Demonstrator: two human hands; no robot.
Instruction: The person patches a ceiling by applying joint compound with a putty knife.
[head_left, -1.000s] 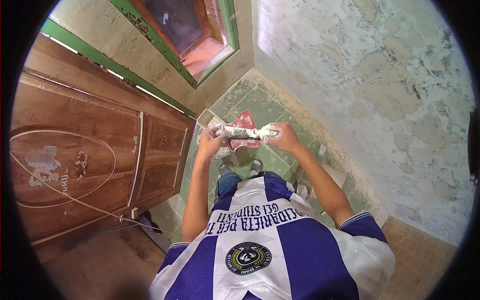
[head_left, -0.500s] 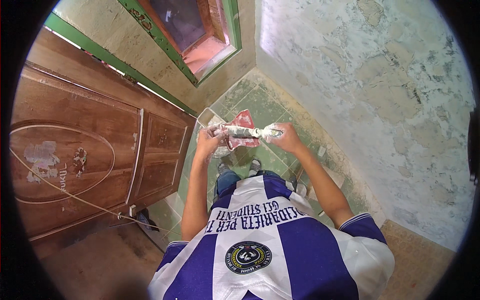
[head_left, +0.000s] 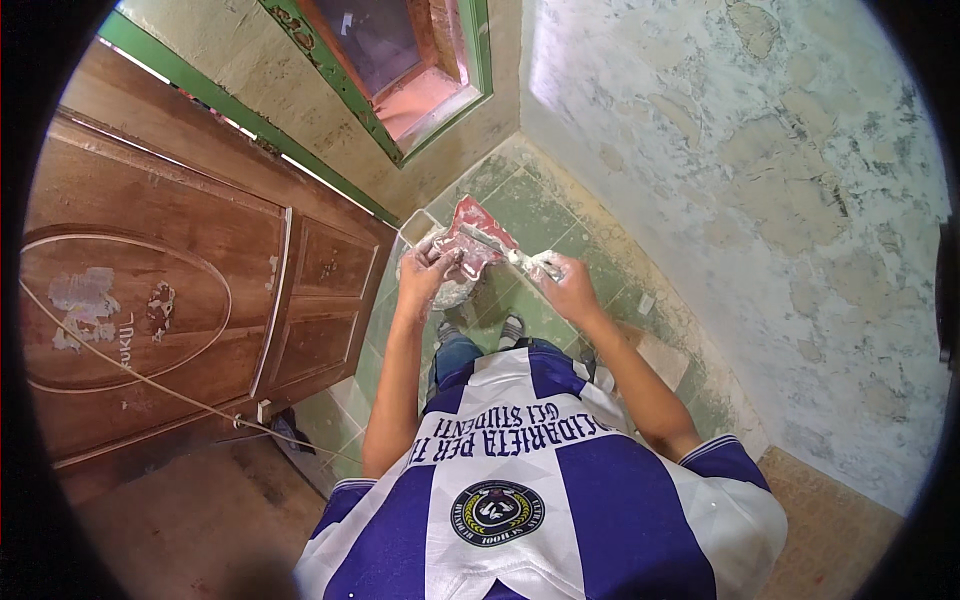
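My left hand (head_left: 424, 274), smeared with white, grips the near-left edge of a red plate (head_left: 474, 214) with an irregular outline and whitish paste on it. My right hand (head_left: 570, 286) is closed on the handle of a putty knife (head_left: 485, 238), also caked with white. Its blade lies across the face of the red plate, slanting up to the left. Beneath my left hand, partly hidden, stands a pale bucket (head_left: 455, 295) with white residue.
A brown panelled door (head_left: 180, 270) with a looped cable stands at left. A green-framed window (head_left: 430, 90) is ahead. The patched, plastered wall (head_left: 740, 200) rises at right. White spatter marks the green tiled floor (head_left: 535, 205); a cardboard-coloured piece (head_left: 660, 355) lies near the wall.
The red plate has turned and tilted in my left hand. The putty knife has swung from nearly level to slanting, its handle end lower, and my right hand has dropped slightly.
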